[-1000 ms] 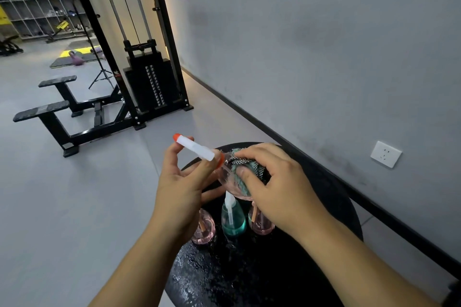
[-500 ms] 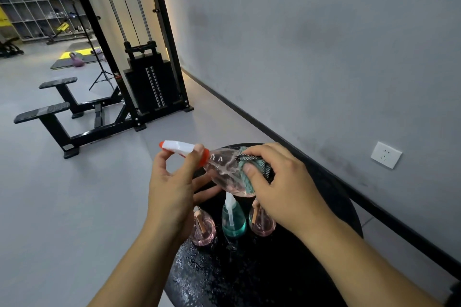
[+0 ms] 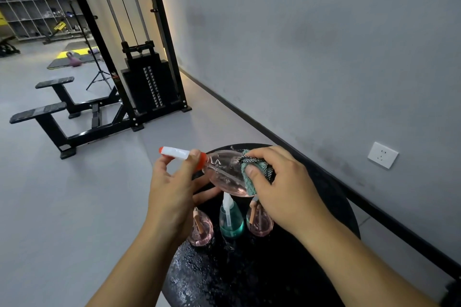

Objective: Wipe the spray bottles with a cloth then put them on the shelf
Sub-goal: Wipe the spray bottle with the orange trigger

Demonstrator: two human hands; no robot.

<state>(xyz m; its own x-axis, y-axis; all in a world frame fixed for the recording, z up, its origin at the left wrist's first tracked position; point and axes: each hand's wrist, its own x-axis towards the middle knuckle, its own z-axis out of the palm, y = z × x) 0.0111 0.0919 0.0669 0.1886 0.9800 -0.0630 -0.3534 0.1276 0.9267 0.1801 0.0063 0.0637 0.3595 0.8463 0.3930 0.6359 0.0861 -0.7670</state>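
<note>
My left hand (image 3: 172,192) grips the white and orange spray head of a clear pink spray bottle (image 3: 224,169), held sideways above the table. My right hand (image 3: 282,189) grips a teal patterned cloth (image 3: 257,169) and presses it round the bottle's far end. Below them three more spray bottles stand on the round black table (image 3: 249,274): a pink bottle (image 3: 200,230) on the left, a teal bottle (image 3: 231,222) in the middle, another pink bottle (image 3: 259,223) on the right, partly hidden by my right hand.
The table top is wet and stands near a grey wall with a socket (image 3: 383,155). A black cable weight machine (image 3: 147,82) and its benches (image 3: 50,109) stand on the grey floor ahead. Cubby shelves (image 3: 37,10) line the far back left.
My left hand has swung the bottle's spray head down and leftward until the bottle lies level. The cloth in my right hand has slid along the bottle's body toward its base.
</note>
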